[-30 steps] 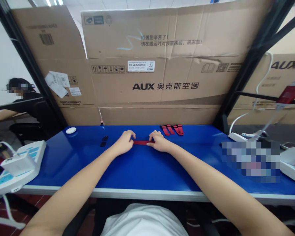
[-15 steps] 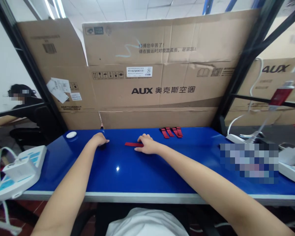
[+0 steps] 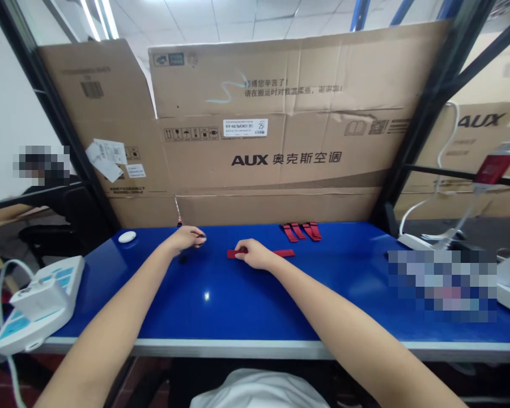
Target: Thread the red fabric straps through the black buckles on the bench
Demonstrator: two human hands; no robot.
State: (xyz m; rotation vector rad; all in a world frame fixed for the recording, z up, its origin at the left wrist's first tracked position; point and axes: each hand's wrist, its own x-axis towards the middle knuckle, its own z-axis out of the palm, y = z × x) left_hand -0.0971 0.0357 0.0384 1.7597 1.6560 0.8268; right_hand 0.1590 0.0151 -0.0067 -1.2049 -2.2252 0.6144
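My left hand (image 3: 186,240) is raised a little over the table, its fingers pinched on a small black piece (image 3: 201,237), perhaps a buckle. Below it on the blue tabletop lies another small dark item (image 3: 182,259), too small to name. A flat red strap (image 3: 284,253) stretches sideways across the table. My right hand (image 3: 255,254) lies over its middle, with thumb and fingers closed on it near its left end. Several short red straps with black parts (image 3: 301,231) lie side by side at the back of the table.
A cardboard sheet (image 3: 280,136) stands behind the blue table (image 3: 238,306). White power strips stand at the left (image 3: 59,294) and right edges, with cables. A round white object (image 3: 127,237) lies at the back left. A person (image 3: 46,187) sits beyond the frame on the left.
My left hand has lifted and moved right, with a small black piece now showing in its fingers. My right hand has gone to the strap's left end, and the strap sits further right.
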